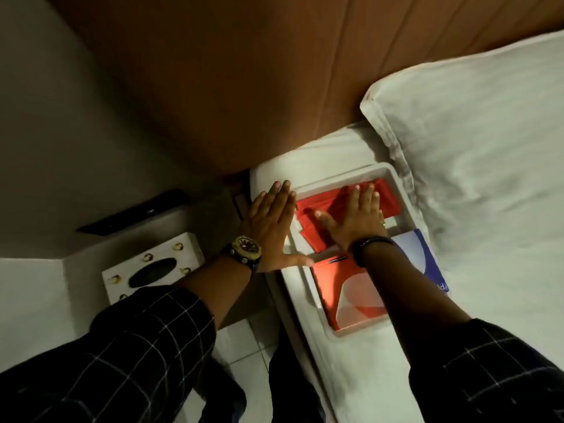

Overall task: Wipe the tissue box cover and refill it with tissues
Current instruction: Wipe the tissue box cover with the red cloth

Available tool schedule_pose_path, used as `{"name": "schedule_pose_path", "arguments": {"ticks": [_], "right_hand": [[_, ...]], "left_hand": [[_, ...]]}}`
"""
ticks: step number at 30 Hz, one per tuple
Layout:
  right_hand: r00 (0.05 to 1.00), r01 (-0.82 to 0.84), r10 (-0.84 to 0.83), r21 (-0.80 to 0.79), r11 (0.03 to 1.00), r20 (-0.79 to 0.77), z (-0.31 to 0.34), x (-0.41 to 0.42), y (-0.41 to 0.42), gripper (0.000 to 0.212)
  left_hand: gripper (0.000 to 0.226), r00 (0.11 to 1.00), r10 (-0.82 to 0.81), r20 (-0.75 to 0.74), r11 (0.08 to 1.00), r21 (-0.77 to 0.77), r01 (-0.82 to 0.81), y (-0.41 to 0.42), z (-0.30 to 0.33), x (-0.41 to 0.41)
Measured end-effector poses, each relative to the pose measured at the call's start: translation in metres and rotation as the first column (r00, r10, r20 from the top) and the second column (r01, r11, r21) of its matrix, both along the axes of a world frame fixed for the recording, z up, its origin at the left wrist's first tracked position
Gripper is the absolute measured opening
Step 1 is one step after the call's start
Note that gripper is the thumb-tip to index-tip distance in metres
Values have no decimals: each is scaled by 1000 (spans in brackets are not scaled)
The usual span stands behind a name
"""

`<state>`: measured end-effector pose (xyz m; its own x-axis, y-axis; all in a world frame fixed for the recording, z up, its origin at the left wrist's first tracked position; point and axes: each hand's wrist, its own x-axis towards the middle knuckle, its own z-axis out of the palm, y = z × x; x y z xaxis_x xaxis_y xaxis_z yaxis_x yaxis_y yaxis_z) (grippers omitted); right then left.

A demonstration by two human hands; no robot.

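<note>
Both our hands lie flat in a white tray on the bed.

A pillow (476, 154) crowds the tray's (399, 190) far right side, and a blue packet (422, 254) sits at its right edge under our right forearm. The white tissue box cover (152, 267), with its dark oval slot, stands apart on the counter (213, 209) to the left. Our right hand (355, 215), its grip spread wide, presses flat on red tissue packs (320, 206) inside the tray. Our left hand (271, 227), fingers straight and together, rests on the tray's left rim, clasping nothing. Another red-and-white pack (351, 291) lies nearer us.
</note>
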<state>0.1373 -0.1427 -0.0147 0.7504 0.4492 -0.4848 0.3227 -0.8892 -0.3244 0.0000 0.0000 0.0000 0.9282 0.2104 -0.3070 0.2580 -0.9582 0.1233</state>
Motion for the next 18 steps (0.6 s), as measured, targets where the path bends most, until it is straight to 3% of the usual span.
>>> {"name": "schedule_pose_path", "arguments": {"ticks": [3, 6, 13, 18], "right_hand": [[1000, 2, -6, -187, 982, -24, -24, 3, 5, 112], [998, 49, -54, -233, 971, -18, -42, 0, 20, 119], [940, 338, -334, -50, 940, 66, -63, -5, 41, 120], [929, 366, -362, -47, 929, 75, -75, -5, 50, 114]], "left_hand": [[137, 997, -48, -68, 999, 17, 49, 2, -20, 14], [141, 994, -90, -66, 994, 50, 93, 8, -33, 21], [141, 984, -162, -71, 986, 22, 164, 20, -35, 37], [141, 985, -153, -73, 988, 25, 155, 23, -39, 37]]}}
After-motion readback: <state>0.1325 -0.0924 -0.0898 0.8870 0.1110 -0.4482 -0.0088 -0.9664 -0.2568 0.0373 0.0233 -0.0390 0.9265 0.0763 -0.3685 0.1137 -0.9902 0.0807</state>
